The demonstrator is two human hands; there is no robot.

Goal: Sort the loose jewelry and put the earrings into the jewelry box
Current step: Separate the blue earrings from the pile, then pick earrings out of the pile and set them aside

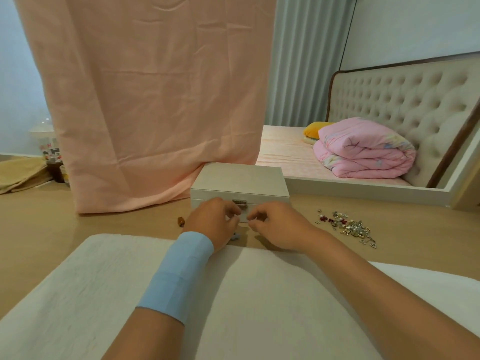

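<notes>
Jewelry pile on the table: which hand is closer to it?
Right. The right hand is left of the loose jewelry pile, in front of the white jewelry box. The left hand is farther left, on the right hand's other side.

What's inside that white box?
The jewelry box has its lid down, so nothing inside shows. Only its white outside and metal clasp can be seen, with the left hand and right hand at its front. The loose jewelry lies outside it on the table.

Tufted headboard (405, 100), pink drape (155, 100), wooden tabletop (39, 229).
</notes>
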